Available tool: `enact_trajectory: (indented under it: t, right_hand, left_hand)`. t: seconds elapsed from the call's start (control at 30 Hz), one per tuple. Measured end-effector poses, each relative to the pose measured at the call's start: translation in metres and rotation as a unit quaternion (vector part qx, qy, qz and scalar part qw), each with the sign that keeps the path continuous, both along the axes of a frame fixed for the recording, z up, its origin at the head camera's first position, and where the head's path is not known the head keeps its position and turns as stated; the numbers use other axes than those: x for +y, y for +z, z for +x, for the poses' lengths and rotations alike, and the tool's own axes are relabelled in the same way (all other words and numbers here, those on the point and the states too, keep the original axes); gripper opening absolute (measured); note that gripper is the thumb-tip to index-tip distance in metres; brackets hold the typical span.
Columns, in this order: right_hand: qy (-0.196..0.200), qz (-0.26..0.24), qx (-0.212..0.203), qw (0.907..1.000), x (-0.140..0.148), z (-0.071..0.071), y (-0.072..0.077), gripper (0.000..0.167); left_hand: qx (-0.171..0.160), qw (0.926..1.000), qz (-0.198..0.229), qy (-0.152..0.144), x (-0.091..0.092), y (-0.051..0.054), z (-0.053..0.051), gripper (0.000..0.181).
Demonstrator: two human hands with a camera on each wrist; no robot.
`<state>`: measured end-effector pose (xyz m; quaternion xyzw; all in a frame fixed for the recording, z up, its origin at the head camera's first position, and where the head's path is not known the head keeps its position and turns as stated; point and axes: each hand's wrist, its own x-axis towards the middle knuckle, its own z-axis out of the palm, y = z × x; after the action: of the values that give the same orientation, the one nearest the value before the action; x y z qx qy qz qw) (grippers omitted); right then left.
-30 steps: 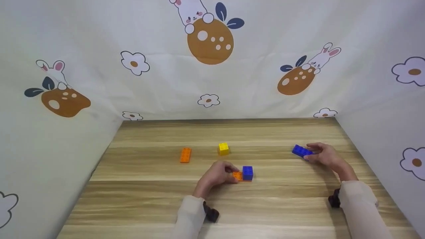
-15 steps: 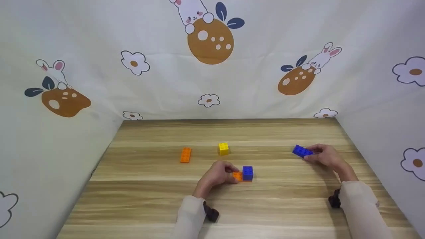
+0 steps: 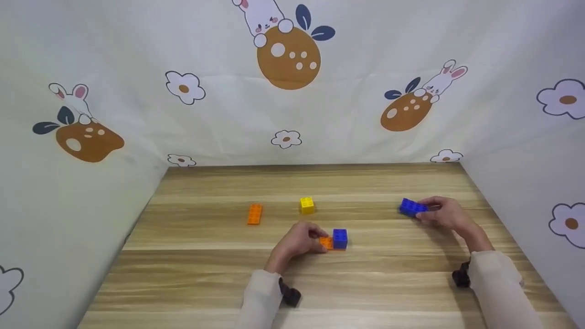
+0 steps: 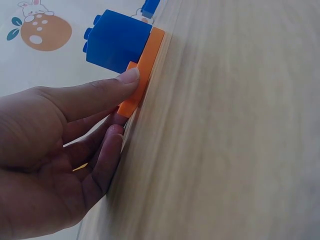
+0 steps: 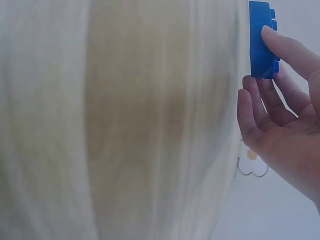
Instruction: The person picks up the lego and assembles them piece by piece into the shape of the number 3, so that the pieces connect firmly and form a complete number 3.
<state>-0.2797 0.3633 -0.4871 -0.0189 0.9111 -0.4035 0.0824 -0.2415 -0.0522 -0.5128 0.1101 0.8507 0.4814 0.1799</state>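
Wood-grain desk [image 3: 374, 283]: a long blue toy brick [image 3: 412, 208] extends leftward from the right hand [image 3: 450, 215], pinched by one end — the left hand [image 3: 298, 238], angled rightward, pinches an orange plate [image 3: 326, 242] beneath a shorter blue brick [image 3: 340, 238].

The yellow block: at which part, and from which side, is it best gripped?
Probably pinch the yellow block by its left and right side walls, below the studs, coming from above. It is boxy, stands studs up, and has bare table on both sides. The left hand lies on its near side, so a low approach there seems harder.
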Motion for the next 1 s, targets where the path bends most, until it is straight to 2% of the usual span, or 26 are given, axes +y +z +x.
enact_trajectory:
  t: [0.1,0.33,0.47,0.63,1.0]
  right_hand:
    - [0.007,-0.018,0.009,0.9998,-0.004,0.002,0.006,0.057]
    - [0.023,-0.039,0.024,0.9987,-0.015,0.007,0.022,0.055]
    - [0.032,-0.039,0.021,0.9985,-0.025,0.010,0.028,0.052]
    - [0.049,-0.026,0.038,0.9978,-0.041,0.014,0.035,0.050]
    - [0.091,-0.023,0.068,0.9933,-0.071,0.023,0.050,0.044]
  left_hand:
    - [-0.001,1.0000,0.005,0.002,0.000,0.000,0.000,0.026]
    - [0.019,0.9997,0.009,-0.009,0.000,-0.002,-0.001,0.028]
    - [0.013,0.9999,0.007,-0.005,0.000,-0.002,0.000,0.027]
    - [0.002,1.0000,0.009,0.000,0.000,-0.001,0.000,0.026]
    - [0.007,1.0000,0.005,0.003,-0.001,-0.001,0.001,0.026]
